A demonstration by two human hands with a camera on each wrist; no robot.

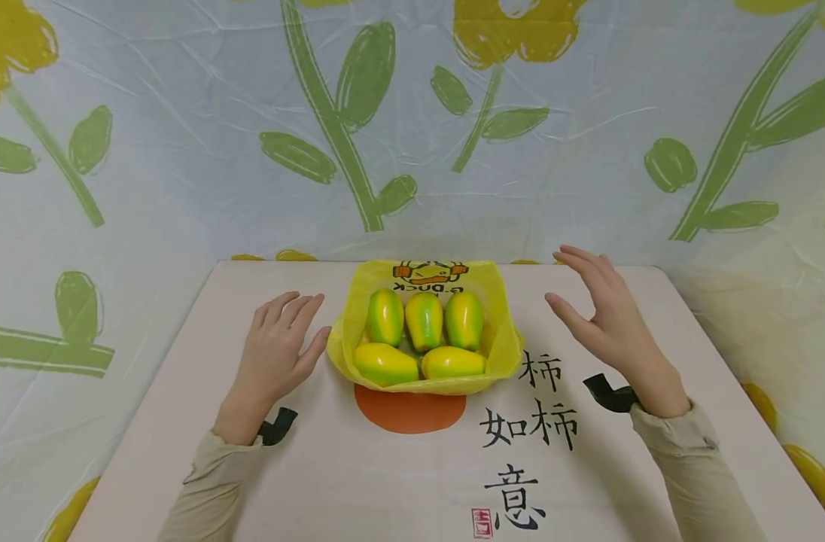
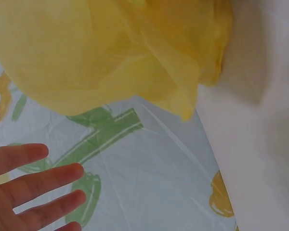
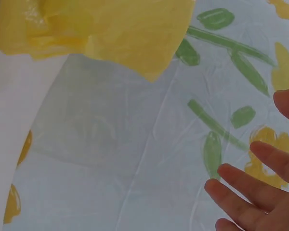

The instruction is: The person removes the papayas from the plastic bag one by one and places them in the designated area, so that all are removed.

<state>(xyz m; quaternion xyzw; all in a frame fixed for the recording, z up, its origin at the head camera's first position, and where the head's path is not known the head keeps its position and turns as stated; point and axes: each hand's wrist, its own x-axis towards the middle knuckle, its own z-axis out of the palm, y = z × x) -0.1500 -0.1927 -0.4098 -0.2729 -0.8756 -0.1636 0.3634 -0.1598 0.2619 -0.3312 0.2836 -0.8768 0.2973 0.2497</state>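
A yellow plastic bag [image 1: 500, 301] with a duck print on its back flap lies open in the middle of the table. Inside it sit several glossy yellow-green fruits, like mangoes or small papayas: three upright at the back, among them one fruit [image 1: 424, 320], and two lying in front, one a fruit [image 1: 385, 364]. My left hand [image 1: 277, 342] is raised just left of the bag, fingers spread, holding nothing. To the bag's right, farther off, my right hand [image 1: 609, 324] hovers with fingers extended and nothing in it. Both wrist views show the fingers apart from the bag.
The pale table [image 1: 304, 482] carries a printed orange shape [image 1: 410, 410] and black characters [image 1: 514, 497] in front of and right of the bag. A flower-patterned sheet [image 1: 202, 150] hangs behind and at the sides. Each wrist wears a black band [image 1: 609, 393].
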